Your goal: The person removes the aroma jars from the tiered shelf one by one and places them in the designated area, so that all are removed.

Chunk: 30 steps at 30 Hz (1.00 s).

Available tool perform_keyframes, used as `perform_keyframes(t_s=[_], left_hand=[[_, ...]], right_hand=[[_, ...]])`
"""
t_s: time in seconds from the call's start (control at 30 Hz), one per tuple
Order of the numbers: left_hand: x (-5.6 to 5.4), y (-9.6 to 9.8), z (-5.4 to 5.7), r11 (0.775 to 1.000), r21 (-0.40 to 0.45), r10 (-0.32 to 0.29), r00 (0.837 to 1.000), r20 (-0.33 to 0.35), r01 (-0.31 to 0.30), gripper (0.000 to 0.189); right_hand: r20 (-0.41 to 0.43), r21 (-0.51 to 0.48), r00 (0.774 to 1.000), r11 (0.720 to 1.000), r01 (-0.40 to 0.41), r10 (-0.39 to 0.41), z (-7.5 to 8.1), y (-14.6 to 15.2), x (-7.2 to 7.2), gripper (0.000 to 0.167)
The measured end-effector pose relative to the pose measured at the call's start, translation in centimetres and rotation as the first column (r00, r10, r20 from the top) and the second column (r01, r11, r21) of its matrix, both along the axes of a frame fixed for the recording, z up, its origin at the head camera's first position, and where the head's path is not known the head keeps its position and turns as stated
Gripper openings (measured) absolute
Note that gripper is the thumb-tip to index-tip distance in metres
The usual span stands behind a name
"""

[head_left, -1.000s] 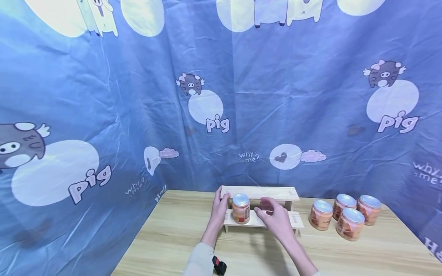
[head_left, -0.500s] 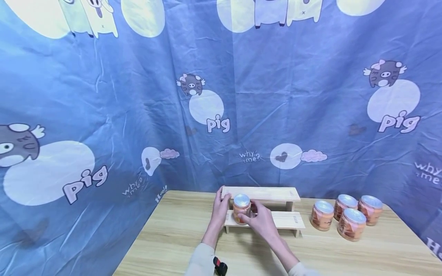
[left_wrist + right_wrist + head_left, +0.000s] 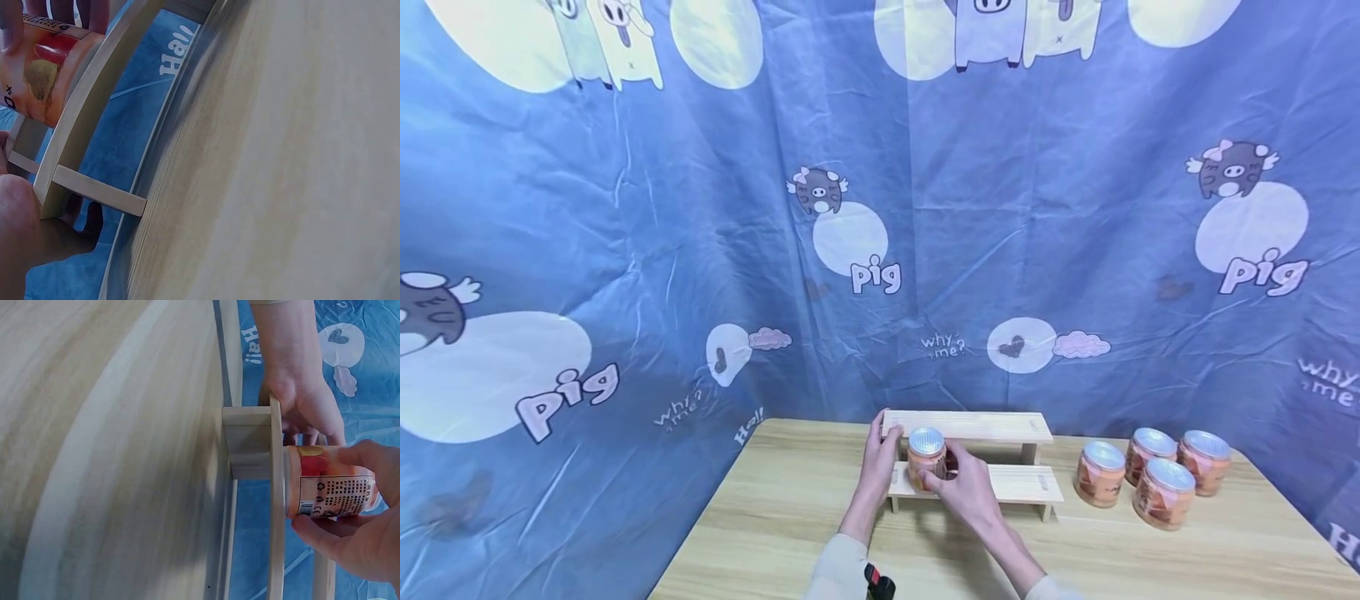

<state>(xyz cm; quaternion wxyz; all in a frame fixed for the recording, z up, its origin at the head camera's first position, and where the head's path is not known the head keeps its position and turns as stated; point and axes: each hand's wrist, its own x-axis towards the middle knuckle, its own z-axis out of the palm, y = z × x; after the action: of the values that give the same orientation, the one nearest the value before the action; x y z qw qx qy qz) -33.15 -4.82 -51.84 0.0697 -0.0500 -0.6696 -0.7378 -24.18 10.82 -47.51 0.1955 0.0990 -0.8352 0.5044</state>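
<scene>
A jar (image 3: 927, 460) with an orange label and a silver lid stands upright on the lower board of a two-tier wooden shelf (image 3: 1022, 483), near its left end. My right hand (image 3: 967, 492) holds the jar from the right, thumb in front and fingers behind. In the right wrist view, the right hand (image 3: 375, 512) is around the jar (image 3: 334, 487), whose base touches the board. My left hand (image 3: 877, 462) grips the shelf's left end; in the left wrist view, the left hand (image 3: 37, 231) is partly hidden by the wood.
Several similar jars (image 3: 1163, 494) stand on the wooden table (image 3: 775, 517) right of the shelf. A blue patterned cloth (image 3: 970, 250) hangs behind the table and along its left side. A black and red item (image 3: 880, 582) is at the left sleeve.
My right hand has moved left from beside the jar and closed around it. The left hand stays on the shelf's end, and the jar keeps nearly the same place.
</scene>
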Motion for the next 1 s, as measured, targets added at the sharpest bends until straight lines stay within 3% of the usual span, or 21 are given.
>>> perform_keyframes(t_s=[0.23,0.43,0.5,0.63,0.73,0.87,1.0], left_hand=[[0.3,0.3,-0.5,1.000,-0.009,0.008,1.000,0.024,-0.008,0.071],[0.1,0.2,-0.4,1.000,0.021,0.015,1.000,0.020,-0.016,0.066],[0.2,0.0,0.1,1.000,0.013,0.013,1.000,0.016,-0.013,0.064],[1.6,-0.6,2.3,1.000,-0.024,-0.008,1.000,0.004,0.008,0.062],[1.4,-0.8,1.9,1.000,-0.018,-0.016,1.000,-0.002,0.016,0.065],[0.1,-0.4,0.0,1.000,-0.010,-0.006,1.000,-0.001,0.006,0.070],[0.2,-0.3,0.0,1.000,-0.017,-0.006,1.000,-0.001,0.006,0.070]], right_hand=[[0.042,-0.008,0.999,1.000,0.013,-0.013,0.6,0.9,1.0,0.050],[0.023,-0.037,0.999,0.999,0.025,-0.024,1.5,1.9,1.9,0.051],[0.022,-0.047,0.999,0.998,0.033,-0.032,1.7,2.3,2.2,0.052],[0.023,-0.071,0.999,0.996,0.051,-0.050,2.1,3.2,2.8,0.054],[0.027,-0.064,0.997,0.995,0.072,-0.070,2.2,4.3,3.5,0.054],[0.061,-0.026,0.993,0.994,0.106,-0.104,2.6,6.4,5.2,0.055],[0.068,0.034,0.987,0.989,0.143,-0.145,3.2,8.5,6.8,0.054]])
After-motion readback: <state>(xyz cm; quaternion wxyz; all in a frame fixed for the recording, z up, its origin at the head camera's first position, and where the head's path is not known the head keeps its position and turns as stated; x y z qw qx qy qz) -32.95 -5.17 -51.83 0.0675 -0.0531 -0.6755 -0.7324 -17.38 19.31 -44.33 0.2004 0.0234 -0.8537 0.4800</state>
